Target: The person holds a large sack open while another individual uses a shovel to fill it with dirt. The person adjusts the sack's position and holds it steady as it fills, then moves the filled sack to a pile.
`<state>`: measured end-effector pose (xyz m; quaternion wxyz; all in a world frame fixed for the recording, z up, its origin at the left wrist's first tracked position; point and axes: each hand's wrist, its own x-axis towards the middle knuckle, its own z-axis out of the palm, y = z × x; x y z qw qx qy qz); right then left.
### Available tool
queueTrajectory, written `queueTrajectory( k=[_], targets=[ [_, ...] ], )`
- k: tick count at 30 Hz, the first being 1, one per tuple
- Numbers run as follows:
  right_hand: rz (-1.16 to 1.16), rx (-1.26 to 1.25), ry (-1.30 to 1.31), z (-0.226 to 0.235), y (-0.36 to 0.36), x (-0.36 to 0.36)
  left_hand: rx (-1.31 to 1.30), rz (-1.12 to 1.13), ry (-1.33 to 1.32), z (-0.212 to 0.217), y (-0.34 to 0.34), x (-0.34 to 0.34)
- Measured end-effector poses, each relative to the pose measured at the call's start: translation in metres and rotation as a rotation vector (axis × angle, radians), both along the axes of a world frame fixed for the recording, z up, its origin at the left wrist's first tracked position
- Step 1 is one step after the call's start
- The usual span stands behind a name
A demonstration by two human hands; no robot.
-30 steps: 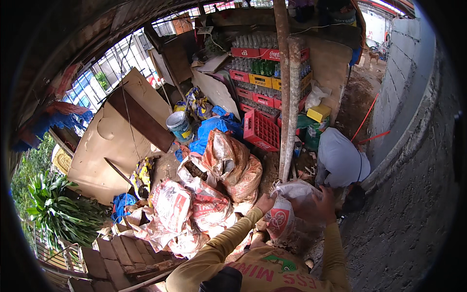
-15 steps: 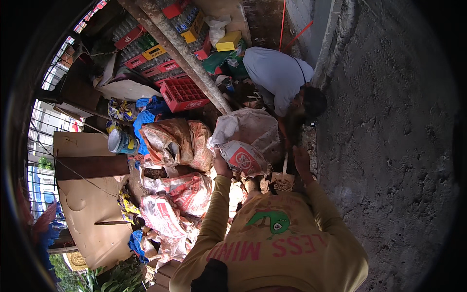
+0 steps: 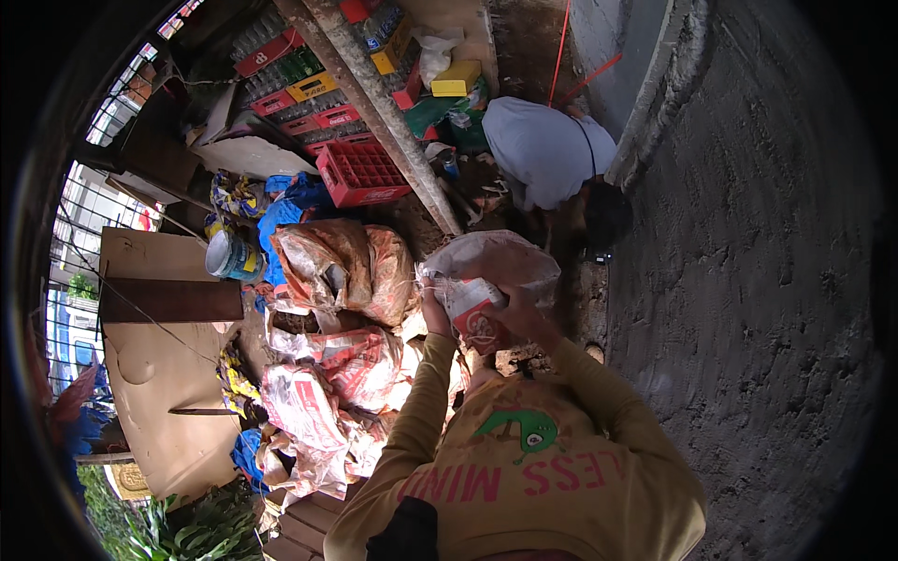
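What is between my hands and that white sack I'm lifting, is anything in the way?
Nothing visible: the left hand and right hand both grip the white sack directly. A crouching person is just beyond it, and filled sacks lie to the left.

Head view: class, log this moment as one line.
left hand: grips white sack | right hand: grips same sack | sack: raised above ground | nearby: filled sacks, red crate, crouching person

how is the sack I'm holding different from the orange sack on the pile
The white sack is lifted off the ground in your left hand and right hand; the orange sack lies on the pile. Yours is pale with a red printed panel; the other is orange-brown and crumpled. Both look like woven bags.
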<state>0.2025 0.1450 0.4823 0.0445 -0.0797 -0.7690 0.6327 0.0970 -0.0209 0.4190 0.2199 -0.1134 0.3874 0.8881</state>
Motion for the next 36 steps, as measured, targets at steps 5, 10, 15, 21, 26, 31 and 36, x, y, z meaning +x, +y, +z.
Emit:
queueTrajectory(
  k=[5, 10, 15, 21, 26, 31, 36],
  targets=[
    [-0.017, 0.063, 0.059, 0.021, 0.01, 0.014, 0.194, -0.164, -0.205, 0.007, -0.006, -0.016],
    [0.101, 0.454, 0.344, 0.037, 0.027, 0.034, 0.231, -0.309, -0.313, 0.034, 0.015, -0.013],
    [0.348, 0.713, 0.47, 0.061, 0.003, 0.038, -0.094, -0.594, -0.132, 0.025, 0.019, -0.012],
    [0.606, 0.661, -0.07, 0.029, -0.019, 0.04, 0.028, -0.59, -0.226, 0.027, 0.024, -0.041],
    [0.606, 0.783, -0.049, -0.053, -0.006, 0.058, 0.137, -0.433, -0.218, 0.044, 0.04, -0.043],
    [0.125, 0.146, -0.193, -0.03, 0.011, 0.038, -0.096, -0.267, 0.022, 0.041, 0.03, -0.039],
    [-0.645, 0.189, 0.003, -0.056, 0.046, 0.002, -0.053, -0.133, 0.013, 0.034, 0.03, -0.013]
  ],
)
